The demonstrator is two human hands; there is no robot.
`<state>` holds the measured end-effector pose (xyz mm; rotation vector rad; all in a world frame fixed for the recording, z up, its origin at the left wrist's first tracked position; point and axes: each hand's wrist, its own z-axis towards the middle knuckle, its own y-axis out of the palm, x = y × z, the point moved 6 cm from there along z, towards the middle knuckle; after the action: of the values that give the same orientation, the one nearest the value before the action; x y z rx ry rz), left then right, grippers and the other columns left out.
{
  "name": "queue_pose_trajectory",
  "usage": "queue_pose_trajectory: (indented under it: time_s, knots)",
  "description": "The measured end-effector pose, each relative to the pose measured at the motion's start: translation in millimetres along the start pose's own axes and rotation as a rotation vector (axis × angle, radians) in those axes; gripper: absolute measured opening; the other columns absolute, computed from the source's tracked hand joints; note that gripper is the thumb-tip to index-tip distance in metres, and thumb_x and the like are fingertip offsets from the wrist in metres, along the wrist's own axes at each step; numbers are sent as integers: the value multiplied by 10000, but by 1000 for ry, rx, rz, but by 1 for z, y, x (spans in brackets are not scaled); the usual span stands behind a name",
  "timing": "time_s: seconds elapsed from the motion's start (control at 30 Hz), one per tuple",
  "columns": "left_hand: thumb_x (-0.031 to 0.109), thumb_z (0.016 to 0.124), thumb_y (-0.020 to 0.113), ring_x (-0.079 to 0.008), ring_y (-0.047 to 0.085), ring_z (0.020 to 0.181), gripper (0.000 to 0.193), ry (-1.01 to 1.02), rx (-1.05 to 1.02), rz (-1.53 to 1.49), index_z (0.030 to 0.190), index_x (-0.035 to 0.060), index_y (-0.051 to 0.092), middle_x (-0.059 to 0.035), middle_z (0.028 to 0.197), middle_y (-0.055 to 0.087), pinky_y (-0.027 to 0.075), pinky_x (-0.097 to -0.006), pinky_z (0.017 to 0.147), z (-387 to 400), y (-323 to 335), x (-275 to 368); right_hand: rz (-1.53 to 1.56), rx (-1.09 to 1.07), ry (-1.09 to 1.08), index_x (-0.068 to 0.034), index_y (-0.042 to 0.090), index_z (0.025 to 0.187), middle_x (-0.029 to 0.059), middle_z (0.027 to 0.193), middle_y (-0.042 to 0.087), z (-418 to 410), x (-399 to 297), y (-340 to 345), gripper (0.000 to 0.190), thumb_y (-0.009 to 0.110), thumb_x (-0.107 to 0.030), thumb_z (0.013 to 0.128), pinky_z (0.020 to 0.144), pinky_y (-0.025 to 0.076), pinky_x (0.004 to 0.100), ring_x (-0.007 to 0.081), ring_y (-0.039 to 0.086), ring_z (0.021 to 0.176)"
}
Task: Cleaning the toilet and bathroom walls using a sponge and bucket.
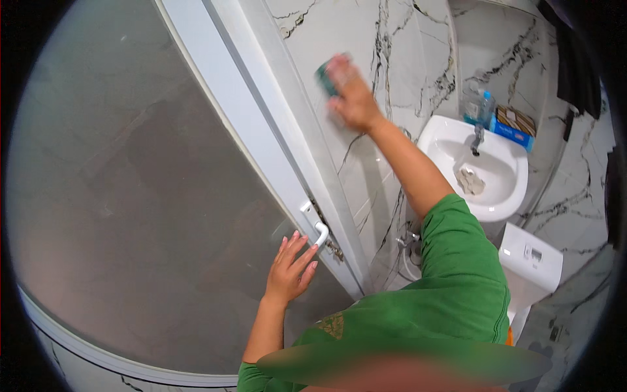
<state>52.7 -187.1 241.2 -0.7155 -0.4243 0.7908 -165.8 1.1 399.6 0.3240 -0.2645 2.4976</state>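
Observation:
My right hand (353, 100), blurred, is closed around a green pad (325, 78) and holds it at the white marble-patterned wall tiles (333, 29), beside the white door frame (294, 98). Fingers spread, my left hand (289, 272) is by the frosted panel (161, 196) of the door, just left of the white door handle (322, 234). Whether its fingertips touch the panel or the handle, I cannot tell. A metal latch (335, 251) sits below the handle.
A white washbasin (509, 198) at the right has a crumpled cloth (470, 182) in its bowl and a metal tap (477, 139). Bottles (485, 109) and a blue box (512, 133) stand behind it. Nearer are a toilet (531, 257) and a wall valve with a hose (408, 240). Dark cloth (578, 68) hangs upper right.

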Motion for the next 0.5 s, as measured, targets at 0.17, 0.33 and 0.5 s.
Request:
queue_pose_trajectory:
  time_s: [0.17,0.33,0.5]
  knots:
    - [141,710,635,-352,329,1196,479,3,12,1,1162,101,484,-166,1274,359,307,-465,954,59,35,12,162,160,393,-12,271,1298,216,1359,202,-1,38,-24,661,449,-417,806,1035,102,420,334,117,1286]
    - [205,702,663,-443,68,1260,916,-25,21,105,1344,28,34,-323,1345,-25,195,-438,1007,114,71,2,88,-122,-284,-111,326,1297,146,1362,245,2,-12,2,652,382,-540,809,1033,101,429,305,177,1280]
    - [244,711,661,-441,-51,1261,1017,-125,65,133,1329,63,-126,-312,1335,-134,137,-485,1006,136,101,-9,163,310,360,-67,312,1292,201,1335,263,24,123,-17,640,433,-472,811,1031,114,432,356,138,1273]
